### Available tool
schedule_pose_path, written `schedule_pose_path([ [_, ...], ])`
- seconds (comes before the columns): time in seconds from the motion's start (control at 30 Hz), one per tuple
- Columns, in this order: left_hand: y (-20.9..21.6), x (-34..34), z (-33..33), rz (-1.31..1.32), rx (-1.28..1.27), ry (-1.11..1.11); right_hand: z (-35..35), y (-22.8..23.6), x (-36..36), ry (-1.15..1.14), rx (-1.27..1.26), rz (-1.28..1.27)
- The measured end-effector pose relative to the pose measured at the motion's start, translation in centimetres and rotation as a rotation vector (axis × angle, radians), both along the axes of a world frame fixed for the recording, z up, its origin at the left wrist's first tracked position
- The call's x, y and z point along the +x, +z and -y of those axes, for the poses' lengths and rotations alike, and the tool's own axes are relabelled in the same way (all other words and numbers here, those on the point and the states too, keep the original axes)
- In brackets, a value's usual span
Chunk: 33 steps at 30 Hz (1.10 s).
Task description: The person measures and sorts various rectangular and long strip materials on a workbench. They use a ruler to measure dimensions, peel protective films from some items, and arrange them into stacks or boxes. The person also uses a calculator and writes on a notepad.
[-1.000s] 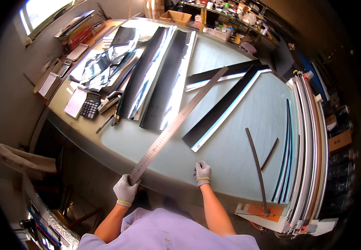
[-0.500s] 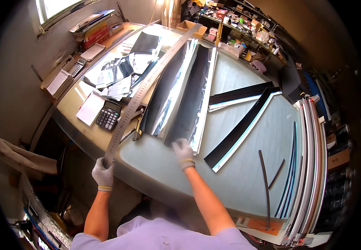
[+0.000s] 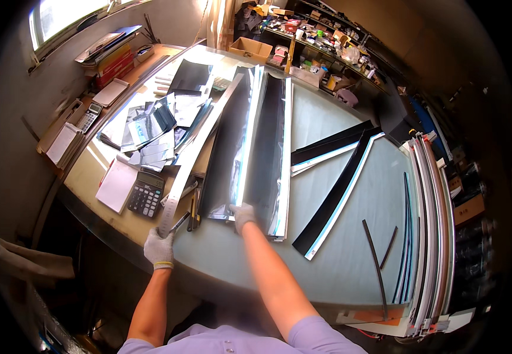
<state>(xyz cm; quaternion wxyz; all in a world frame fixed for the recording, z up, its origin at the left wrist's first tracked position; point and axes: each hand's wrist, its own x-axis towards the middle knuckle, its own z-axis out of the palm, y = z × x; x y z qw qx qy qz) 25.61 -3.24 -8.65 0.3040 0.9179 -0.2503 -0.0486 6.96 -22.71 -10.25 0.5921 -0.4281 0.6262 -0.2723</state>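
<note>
My left hand (image 3: 160,248), in a pale knit glove, is closed on the near end of a long steel ruler (image 3: 200,138). The ruler slants away over the table, its far end over a dark, glossy film strip (image 3: 223,153). My right hand (image 3: 244,216), gloved too, is at the near right corner of that strip. Its fingers are blurred, and I cannot tell if they grip the film. A second dark strip with a white edge (image 3: 268,147) lies just to the right. Beside my left hand is a cutter knife (image 3: 180,220).
A calculator (image 3: 145,193), a notepad (image 3: 117,184) and loose film pieces (image 3: 152,127) lie on the left. Black strips with white edges (image 3: 336,194) and thin dark strips (image 3: 374,245) lie on the right of the table (image 3: 338,265). Long profiles (image 3: 430,236) line its right side.
The ruler has shifted left and nearer with my left hand. My right hand has moved from the right strip's near end to the left strip's corner. The view has shifted slightly.
</note>
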Motion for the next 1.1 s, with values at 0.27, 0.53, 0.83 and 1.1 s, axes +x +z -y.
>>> schedule_pose_path([
  [0.27, 0.9, -0.2, 2.4, -0.027, -0.086, -0.013, 0.4, -5.5, -7.9, -0.317, -0.167, 0.070],
  [0.53, -0.9, -2.0, 3.9, -0.066, -0.054, 0.025, -4.8, -6.0, -8.1, -0.398, -0.264, -0.184],
  [0.83, 0.0, -0.1, 6.5, 0.312, 0.048, -0.222, -5.3, 1.1, -10.4, 0.054, -0.368, -0.455],
  [1.1, 2.3, -7.3, 6.5, -0.001, -0.324, -0.478, -7.7, -0.9, -25.8, -0.285, -0.420, -0.604],
])
